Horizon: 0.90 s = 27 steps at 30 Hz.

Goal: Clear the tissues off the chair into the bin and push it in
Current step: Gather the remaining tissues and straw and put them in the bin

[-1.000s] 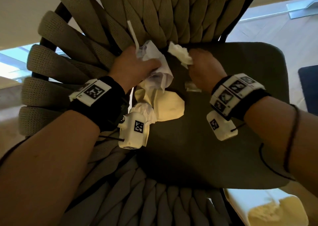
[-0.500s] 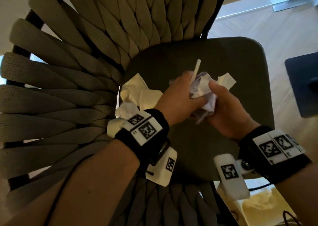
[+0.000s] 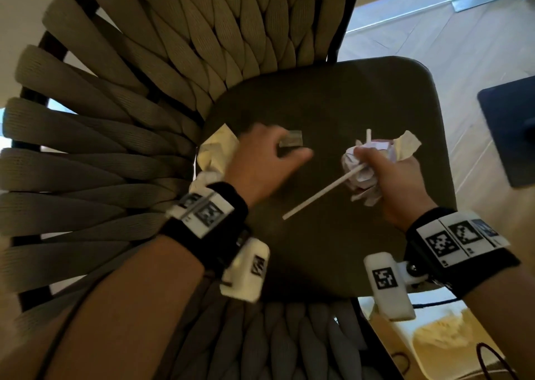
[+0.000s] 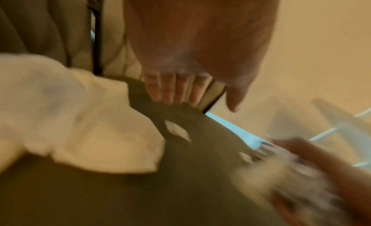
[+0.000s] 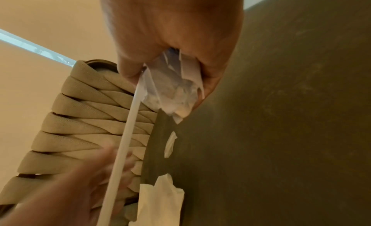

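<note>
Gathering step is being carried out: tissues are being collected off the chair seat (image 3: 333,263) before binning. A crumpled tissue wad (image 3: 362,165) is being gripped in the right hand (image 3: 396,182), fingers curled round it, with a white straw (image 3: 321,192) pinched in alongside and sticking out toward the seat's middle. The left hand (image 3: 260,162) is being held low over the seat with fingers relaxed and nothing in them, reaching at a small paper scrap (image 3: 291,141) just beyond the fingertips; contact cannot be told because of blur. A larger yellowish tissue pile (image 3: 215,153) is lying at the seat's back-left corner against the woven backrest (image 3: 115,136), just beside the left wrist. The bin (image 3: 451,347) is partly seen at lower right, beside the chair's front, already holding some paper. Judged next: scrap and pile are to be picked up, everything dropped in the bin. Chair is not yet being pushed in.
</note>
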{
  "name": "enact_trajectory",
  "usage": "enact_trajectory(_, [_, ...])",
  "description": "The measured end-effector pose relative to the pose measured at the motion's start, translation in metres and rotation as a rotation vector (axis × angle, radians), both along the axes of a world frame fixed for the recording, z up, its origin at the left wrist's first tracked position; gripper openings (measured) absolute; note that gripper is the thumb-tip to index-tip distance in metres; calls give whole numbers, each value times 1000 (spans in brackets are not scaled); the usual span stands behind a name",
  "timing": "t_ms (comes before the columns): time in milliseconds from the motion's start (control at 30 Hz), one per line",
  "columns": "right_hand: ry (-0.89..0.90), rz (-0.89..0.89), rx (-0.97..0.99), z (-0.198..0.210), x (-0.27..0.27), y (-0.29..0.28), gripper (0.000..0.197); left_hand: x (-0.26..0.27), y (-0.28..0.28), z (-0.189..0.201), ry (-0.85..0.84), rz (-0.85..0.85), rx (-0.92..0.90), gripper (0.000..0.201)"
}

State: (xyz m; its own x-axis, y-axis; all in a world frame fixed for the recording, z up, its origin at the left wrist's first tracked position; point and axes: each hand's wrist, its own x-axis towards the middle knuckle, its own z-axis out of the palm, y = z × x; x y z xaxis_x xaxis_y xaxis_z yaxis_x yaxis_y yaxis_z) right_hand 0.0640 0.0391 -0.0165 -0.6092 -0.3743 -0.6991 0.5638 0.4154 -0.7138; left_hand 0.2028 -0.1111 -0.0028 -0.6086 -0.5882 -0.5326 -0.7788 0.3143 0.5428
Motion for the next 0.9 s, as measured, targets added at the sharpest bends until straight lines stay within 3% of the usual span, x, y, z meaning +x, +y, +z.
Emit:
enact_trajectory(67, [31, 27, 21, 2, -3, 3, 27, 18, -42, -17, -274, 35, -178, 91])
enact_trajectory(133, [52, 56, 27, 3, -3, 5, 24, 31, -72, -34, -529, 14, -140, 120])
enact_trajectory(233, [56, 105, 0, 3, 0, 6, 19, 31, -76, -48, -656, -23, -33, 136])
enact_trajectory(333, [11, 107, 15, 0, 1, 8, 29, 17, -55, -50, -603, -33, -82, 131])
enact_trajectory(467, [-16, 110, 4, 0, 0, 12, 27, 1, -34, -48, -487, 6, -114, 113])
enact_trajectory(667, [53, 59, 25, 1, -2, 33, 17, -21, 2, -42, -244, 32, 73, 49])
enact_trajectory(900, [121, -82, 145, -4, -18, 125, 19, -58, 60, -8, -100, -35, 144, 46])
